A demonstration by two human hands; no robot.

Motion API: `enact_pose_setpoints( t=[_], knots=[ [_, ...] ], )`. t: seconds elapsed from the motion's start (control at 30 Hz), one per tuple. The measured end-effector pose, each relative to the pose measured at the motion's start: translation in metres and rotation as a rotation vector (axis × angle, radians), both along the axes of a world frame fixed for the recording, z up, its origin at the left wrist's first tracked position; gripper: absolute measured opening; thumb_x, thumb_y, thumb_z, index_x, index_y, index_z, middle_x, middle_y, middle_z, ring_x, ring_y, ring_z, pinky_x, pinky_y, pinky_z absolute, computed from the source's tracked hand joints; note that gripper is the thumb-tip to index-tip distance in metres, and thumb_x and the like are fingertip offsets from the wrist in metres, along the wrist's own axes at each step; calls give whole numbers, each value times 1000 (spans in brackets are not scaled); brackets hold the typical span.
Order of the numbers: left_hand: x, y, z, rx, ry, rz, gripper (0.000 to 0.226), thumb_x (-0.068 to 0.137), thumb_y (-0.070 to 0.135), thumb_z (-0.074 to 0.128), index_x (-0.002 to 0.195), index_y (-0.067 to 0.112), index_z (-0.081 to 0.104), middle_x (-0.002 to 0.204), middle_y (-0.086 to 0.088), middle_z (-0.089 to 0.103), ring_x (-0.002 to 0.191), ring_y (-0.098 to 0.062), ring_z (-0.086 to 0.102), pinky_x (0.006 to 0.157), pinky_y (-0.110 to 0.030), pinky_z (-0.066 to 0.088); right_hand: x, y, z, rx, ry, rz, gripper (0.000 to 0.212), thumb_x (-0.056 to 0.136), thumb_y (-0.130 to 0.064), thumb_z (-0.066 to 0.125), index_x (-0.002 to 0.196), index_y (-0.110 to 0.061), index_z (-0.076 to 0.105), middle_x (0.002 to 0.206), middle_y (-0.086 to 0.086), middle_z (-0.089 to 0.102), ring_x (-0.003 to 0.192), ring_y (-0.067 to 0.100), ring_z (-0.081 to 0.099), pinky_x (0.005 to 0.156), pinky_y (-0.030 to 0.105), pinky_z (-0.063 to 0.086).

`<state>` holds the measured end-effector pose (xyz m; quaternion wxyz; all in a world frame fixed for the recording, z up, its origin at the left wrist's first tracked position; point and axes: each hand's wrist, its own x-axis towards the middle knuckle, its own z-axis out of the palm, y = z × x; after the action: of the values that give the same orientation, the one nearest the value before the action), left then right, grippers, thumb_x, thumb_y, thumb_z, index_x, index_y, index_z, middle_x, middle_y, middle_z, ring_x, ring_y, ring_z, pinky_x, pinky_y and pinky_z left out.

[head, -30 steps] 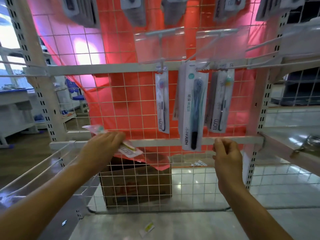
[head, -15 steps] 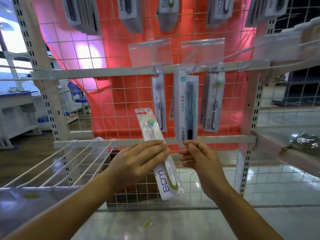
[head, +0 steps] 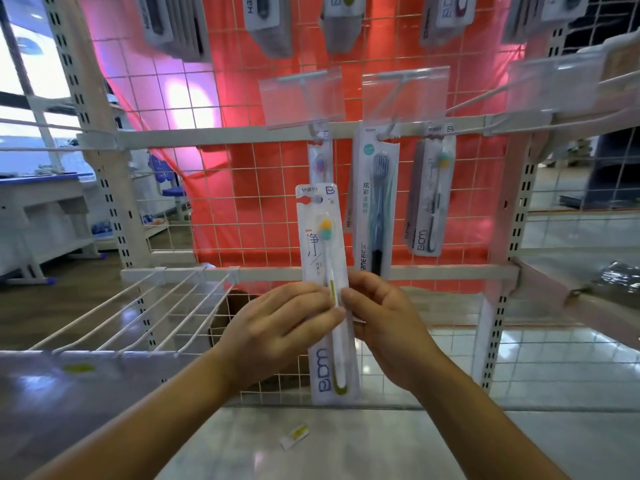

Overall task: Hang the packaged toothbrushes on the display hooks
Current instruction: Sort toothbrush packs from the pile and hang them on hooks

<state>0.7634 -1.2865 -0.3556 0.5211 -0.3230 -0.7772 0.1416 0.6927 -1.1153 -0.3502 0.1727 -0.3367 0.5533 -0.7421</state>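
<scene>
A head-worn camera looks forward and down at a person's two bare hands in front of a shop display rack. Between the hands stands a white card and clear plastic packaged toothbrush (head: 320, 244), upright, with orange and teal bristles and a lime-green handle. The left hand (head: 277, 327) curls its fingers (head: 311, 306) across the front of the pack's middle and grips it. The right hand (head: 388, 317) pinches the pack's right edge between thumb and curled fingers (head: 362, 289). The hang slot (head: 313, 200) at the pack's top is free. It sits below the white metal display hooks (head: 382, 135) and is threaded onto none of them.

Behind it, a white wire grid panel (head: 242, 188) backed by red cloth carries a middle row of hooks under clear plastic label holders (head: 301, 95). Three hooks there already bear stock. A narrow pack with a purple-bristled brush (head: 320, 161) hangs just behind the held pack. To its right are a taller pack with a dark blue brush (head: 377, 202) and a set of packs with a pale-bristled brush (head: 427, 202). More packs (head: 270, 26) hang along the top row.

By this view the task seems partly done. Several packs hang and the one in hand is yet to go up. Whether more wait cannot be seen. A white wire shelf (head: 138, 313) juts out at the left, and a small scrap of label (head: 294, 436) lies on the tiled floor.
</scene>
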Motion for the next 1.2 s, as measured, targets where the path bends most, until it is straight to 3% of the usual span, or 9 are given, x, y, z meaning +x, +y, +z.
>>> enact_pose_setpoints(
  t=[0.1, 0.23, 0.37, 0.43, 0.53, 0.73, 0.87, 1.07, 1.2],
  knots=[
    [8, -7, -5, 69, -16, 60, 25, 92, 20, 67, 113, 9, 56, 114, -8, 57, 107, -23, 60, 94, -35, 53, 6, -8, 0, 8, 49, 9, 18, 97, -12, 50, 103, -19, 66, 97, -1, 73, 95, 19, 70, 78, 35, 59],
    [15, -14, -5, 206, -21, 123, 16, 93, 22, 67, 102, 9, 65, 104, -14, 69, 103, -28, 65, 81, -42, 56, 12, -14, -1, -6, 78, 7, 19, 96, -9, 50, 105, -17, 66, 93, -4, 74, 90, 15, 71, 73, 28, 58],
    [22, -11, -1, 237, -10, 144, 28, 97, 23, 58, 90, 4, 76, 105, -15, 70, 105, -29, 64, 85, -43, 54, 14, -15, -1, 6, 109, 6, 19, 97, -11, 50, 105, -20, 65, 94, -5, 73, 89, 13, 71, 70, 24, 57],
    [23, -8, -2, 306, 8, 129, 27, 98, 21, 54, 93, 3, 74, 109, -12, 65, 105, -28, 62, 91, -38, 51, 16, -14, 0, -3, 134, 19, 18, 96, -12, 51, 105, -19, 65, 95, -5, 73, 90, 14, 71, 70, 24, 57],
    [23, -1, -1, 525, 40, 111, 20, 97, 21, 51, 98, 3, 62, 108, -7, 57, 102, -19, 56, 96, -17, 41, 17, -16, 4, -14, 182, 16, 15, 95, -14, 52, 99, -22, 65, 91, -6, 73, 88, 12, 71, 72, 24, 57],
    [20, 4, 4, 1068, -72, 15, 17, 89, 33, 50, 100, 20, 50, 95, 17, 56, 86, 5, 61, 68, -5, 47, 19, -36, 19, -4, 241, 19, 16, 95, -15, 54, 96, -26, 65, 94, -6, 72, 89, 12, 70, 76, 30, 60],
    [19, -9, 20, 1211, -109, 33, 10, 91, 40, 42, 93, 33, 50, 75, 13, 62, 70, 3, 63, 54, -7, 45, 22, -58, 40, -2, 228, 35, 17, 96, -14, 53, 98, -25, 65, 95, -6, 72, 91, 11, 69, 81, 31, 59],
    [25, -30, 68, 1336, -112, 138, 22, 90, 44, 39, 82, 32, 55, 79, 17, 62, 61, -4, 57, 50, -11, 42, 33, -93, 94, 53, 68, 62, 21, 95, -16, 56, 94, -31, 70, 95, -5, 73, 89, 13, 70, 82, 39, 59],
    [37, -33, 114, 1444, -126, 174, 22, 87, 49, 36, 86, 37, 55, 77, 13, 64, 60, -6, 56, 51, -20, 43, 53, -103, 139, 86, 26, 39, 28, 97, -10, 53, 95, -31, 70, 95, -12, 72, 90, 5, 68, 76, 21, 55]
  ],
)
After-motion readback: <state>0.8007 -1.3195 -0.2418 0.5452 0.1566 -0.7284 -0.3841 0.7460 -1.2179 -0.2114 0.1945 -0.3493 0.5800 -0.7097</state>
